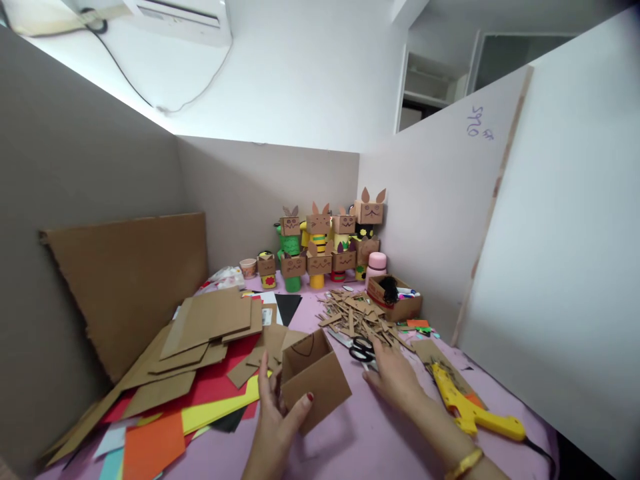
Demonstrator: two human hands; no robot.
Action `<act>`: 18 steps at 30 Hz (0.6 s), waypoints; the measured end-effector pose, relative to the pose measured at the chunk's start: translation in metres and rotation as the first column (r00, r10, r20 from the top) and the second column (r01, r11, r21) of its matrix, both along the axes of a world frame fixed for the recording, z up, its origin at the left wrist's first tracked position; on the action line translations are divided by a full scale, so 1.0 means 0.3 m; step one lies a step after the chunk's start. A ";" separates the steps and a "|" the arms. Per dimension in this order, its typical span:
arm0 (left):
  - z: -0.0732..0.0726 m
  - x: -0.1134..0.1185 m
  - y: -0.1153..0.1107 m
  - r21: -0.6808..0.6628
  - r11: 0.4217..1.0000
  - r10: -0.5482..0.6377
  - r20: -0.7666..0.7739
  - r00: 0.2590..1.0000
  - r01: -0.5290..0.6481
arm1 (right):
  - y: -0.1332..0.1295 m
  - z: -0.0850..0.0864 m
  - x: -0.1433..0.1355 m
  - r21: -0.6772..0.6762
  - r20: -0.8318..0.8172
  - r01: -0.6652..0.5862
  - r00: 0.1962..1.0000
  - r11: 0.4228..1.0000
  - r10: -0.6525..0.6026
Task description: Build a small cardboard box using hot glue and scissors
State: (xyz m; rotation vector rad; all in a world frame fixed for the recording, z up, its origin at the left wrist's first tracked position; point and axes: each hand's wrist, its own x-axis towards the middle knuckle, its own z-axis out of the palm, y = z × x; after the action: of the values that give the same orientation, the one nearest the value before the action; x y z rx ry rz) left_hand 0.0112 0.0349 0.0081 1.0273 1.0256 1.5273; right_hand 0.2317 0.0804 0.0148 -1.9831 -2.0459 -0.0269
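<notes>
Here, left hand (275, 417) fingers clasp the open-topped brown cardboard box (313, 380): thumb with a red nail pressed on the front wall, other fingers up along its left side. Box sits tilted on the pink table cover (370, 440), front centre; a curved pen line shows on its inner wall, and no contents can be made out. Right hand (395, 380) lies flat, fingers spread and loose, gripping nothing, fingertips touching the black-handled scissors (361, 349). A gold bangle (465, 463) circles that wrist.

Just right of it lies a yellow plastic glue gun (470, 410). Beyond the scissors is a loose heap of thin brown cardboard strips (357, 317). Further back right, a small cardboard tray (395, 300) holds a black tangle and coloured bits, too small to identify. Left: flat brown cardboard sheets (210, 327) overlap red, yellow and orange paper sheets (200, 407). Against the back partition stands a cluster of box-headed cardboard figures (325, 243) with pointed ears on coloured cylinders.
</notes>
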 end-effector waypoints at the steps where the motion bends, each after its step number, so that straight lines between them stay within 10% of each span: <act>1: -0.001 0.001 -0.003 -0.007 1.000 -0.003 0.013 1.000 0.004 | 0.000 -0.005 -0.006 -0.005 0.016 -0.002 1.000 1.000 0.002; 18: 0.028 -0.014 0.009 -0.150 0.983 0.127 0.144 0.981 -0.105 | 0.125 -0.005 -0.107 0.064 0.150 0.113 0.981 0.992 -0.122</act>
State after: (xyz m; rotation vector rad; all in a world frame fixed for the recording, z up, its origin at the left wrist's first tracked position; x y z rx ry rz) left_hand 0.0069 0.0375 0.0164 0.7506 1.0846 1.5773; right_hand 0.1995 0.1180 0.0133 -2.1240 -1.9912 -0.2660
